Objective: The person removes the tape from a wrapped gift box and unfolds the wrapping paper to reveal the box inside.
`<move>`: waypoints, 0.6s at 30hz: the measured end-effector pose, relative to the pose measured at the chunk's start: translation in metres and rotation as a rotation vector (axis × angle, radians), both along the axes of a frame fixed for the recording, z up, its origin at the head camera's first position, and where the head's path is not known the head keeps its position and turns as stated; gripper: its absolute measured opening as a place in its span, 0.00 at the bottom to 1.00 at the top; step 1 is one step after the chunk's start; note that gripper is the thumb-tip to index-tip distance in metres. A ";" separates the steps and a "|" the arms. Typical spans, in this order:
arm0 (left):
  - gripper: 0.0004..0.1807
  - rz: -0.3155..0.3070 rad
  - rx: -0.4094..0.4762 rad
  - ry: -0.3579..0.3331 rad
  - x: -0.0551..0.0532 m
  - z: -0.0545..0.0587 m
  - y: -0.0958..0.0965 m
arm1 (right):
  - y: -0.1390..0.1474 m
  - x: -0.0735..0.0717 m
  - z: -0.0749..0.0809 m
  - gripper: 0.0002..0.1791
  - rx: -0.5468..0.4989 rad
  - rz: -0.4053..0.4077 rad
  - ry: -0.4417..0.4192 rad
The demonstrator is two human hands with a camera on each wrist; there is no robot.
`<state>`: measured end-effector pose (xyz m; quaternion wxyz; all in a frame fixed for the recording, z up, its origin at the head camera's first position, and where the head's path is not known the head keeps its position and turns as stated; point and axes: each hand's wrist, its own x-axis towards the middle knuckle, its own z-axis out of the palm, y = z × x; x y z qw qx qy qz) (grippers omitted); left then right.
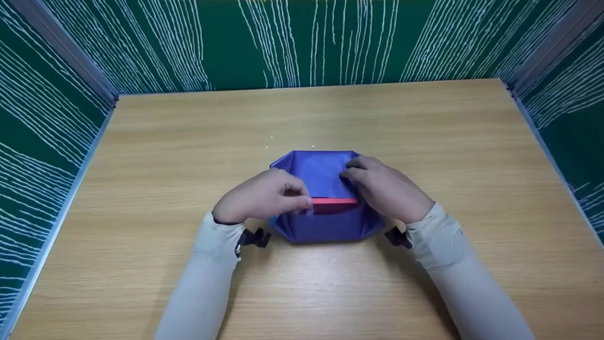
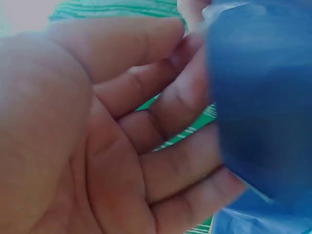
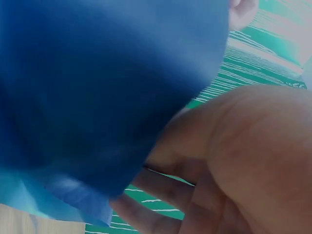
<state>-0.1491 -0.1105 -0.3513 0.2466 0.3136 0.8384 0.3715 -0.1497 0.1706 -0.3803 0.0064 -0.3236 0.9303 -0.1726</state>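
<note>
A package in blue wrapping paper [image 1: 321, 229] sits before me, folded in at its corners. Between its upper flap [image 1: 321, 172] and the front part, a red strip of the box [image 1: 332, 203] shows. My left hand [image 1: 266, 196] comes in from the left and pinches a small clear strip, which looks like tape [image 2: 222, 12], at the left end of the red gap. My right hand [image 1: 389, 189] grips the flap at its right edge, fingertips on top of the paper. In the right wrist view, the blue sheet [image 3: 97, 87] hides part of its thumb and fingers.
The package lies on a light wooden table [image 1: 165, 156]. Green panels with white streaks [image 1: 302, 42] stand along the back and both sides. A few tiny white scraps [image 1: 271, 137] lie behind the package. Dark straps with small cameras [image 1: 257, 237] sit at the wrists.
</note>
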 end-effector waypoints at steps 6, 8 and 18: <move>0.08 -0.046 -0.109 -0.026 0.020 -0.002 -0.007 | -0.003 0.000 0.001 0.22 0.012 -0.029 -0.062; 0.12 -0.036 -0.171 0.006 0.027 -0.006 -0.006 | -0.004 0.001 0.001 0.23 0.015 -0.037 -0.071; 0.17 -0.312 -0.242 0.007 0.049 -0.022 0.010 | -0.001 0.002 0.001 0.29 0.038 -0.073 -0.083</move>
